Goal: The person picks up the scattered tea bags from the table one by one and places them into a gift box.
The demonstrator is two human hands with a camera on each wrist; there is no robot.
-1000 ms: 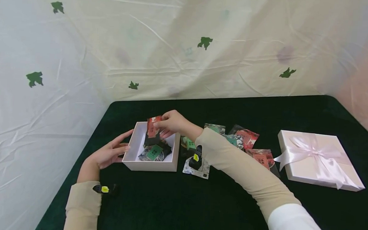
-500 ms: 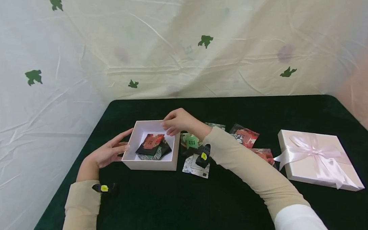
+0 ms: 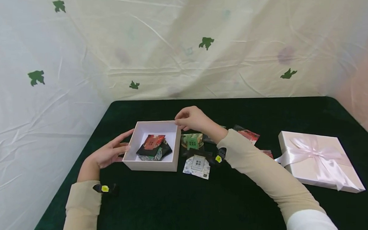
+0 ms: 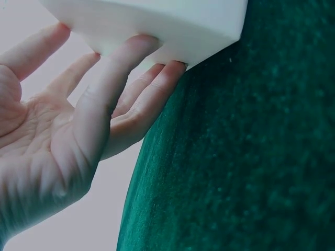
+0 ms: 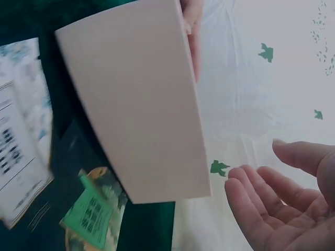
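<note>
Several foil-look sachets (image 3: 152, 143), likely pliable, best pinched edgewise, are contained in the gift box (image 3: 150, 166), touched at nine o'clock by the outstretched left hand (image 3: 107, 154); the half-curled right hand (image 3: 196, 119) is empty.

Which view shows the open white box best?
The head view: it shows the box nearly whole from above, packets inside. The left wrist view shows only part of its outside; the right wrist view, mainly one outer wall.
</note>
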